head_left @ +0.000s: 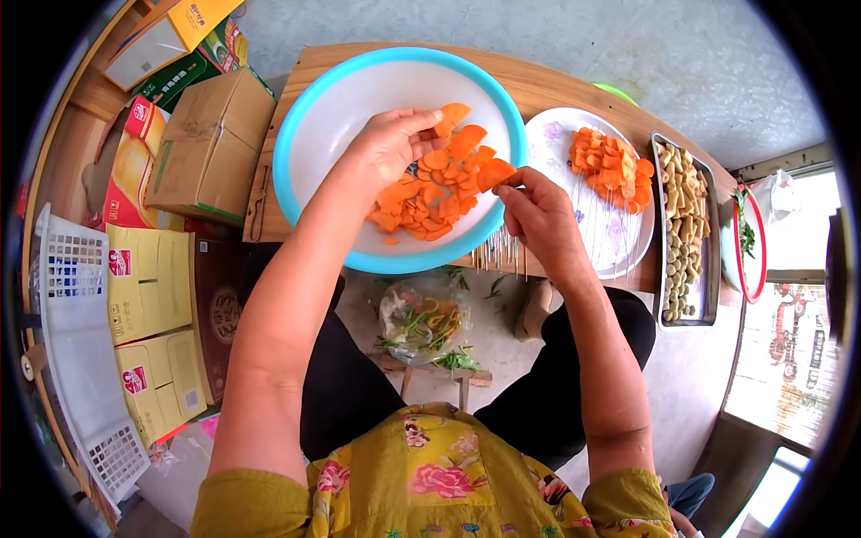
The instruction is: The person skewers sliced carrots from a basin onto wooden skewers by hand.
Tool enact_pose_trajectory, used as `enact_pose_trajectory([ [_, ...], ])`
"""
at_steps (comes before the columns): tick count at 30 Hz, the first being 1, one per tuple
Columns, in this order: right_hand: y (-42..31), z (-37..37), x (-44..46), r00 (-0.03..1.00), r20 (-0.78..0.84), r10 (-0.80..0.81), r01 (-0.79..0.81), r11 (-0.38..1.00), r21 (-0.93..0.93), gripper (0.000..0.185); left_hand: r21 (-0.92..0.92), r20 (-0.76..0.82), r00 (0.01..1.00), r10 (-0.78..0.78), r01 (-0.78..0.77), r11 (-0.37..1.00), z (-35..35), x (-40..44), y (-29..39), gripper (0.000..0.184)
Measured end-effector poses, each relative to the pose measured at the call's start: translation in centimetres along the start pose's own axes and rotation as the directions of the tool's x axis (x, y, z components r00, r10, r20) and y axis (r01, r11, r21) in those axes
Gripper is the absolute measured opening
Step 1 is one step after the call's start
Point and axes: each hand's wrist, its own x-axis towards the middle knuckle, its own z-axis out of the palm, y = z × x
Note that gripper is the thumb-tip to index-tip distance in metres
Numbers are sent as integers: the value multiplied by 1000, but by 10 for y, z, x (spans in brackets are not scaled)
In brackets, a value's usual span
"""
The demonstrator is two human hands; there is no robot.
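Thin carrot slices (421, 206) lie in a large white basin with a turquoise rim (285, 134). Over the basin, my left hand (387, 151) pinches a carrot slice (454, 116) between thumb and fingers. My right hand (543, 220) grips another carrot slice (494, 174) at the basin's right rim; whether a skewer is also in it I cannot tell. Thin skewers (500, 251) lie at the table's near edge, just left of my right hand. Skewered carrot slices (610, 166) rest on a white flowered plate (547, 134) to the right.
A metal tray (664, 309) of skewered tan and greenish pieces stands beyond the plate on the wooden table (323, 59). Cardboard boxes (202, 143) and a white plastic crate (76, 296) line the left. Below the table sits a plastic bag of greens (421, 318).
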Motion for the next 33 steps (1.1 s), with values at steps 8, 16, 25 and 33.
enact_pose_trajectory([
  [8,5,-8,2,996,91,5,-12,997,78,10,-94,70,997,-16,23,995,-10,-2,7,22],
  [16,8,-8,2,995,81,59,-61,998,22,12,338,-14,992,121,-110,935,2,-10,10,19],
  [25,3,-3,2,999,35,23,-22,999,-26,12,295,-140,977,159,-113,949,7,-7,4,14],
  [33,5,-5,1,998,50,36,-35,999,-24,14,222,-50,988,146,-131,966,2,-4,0,16],
])
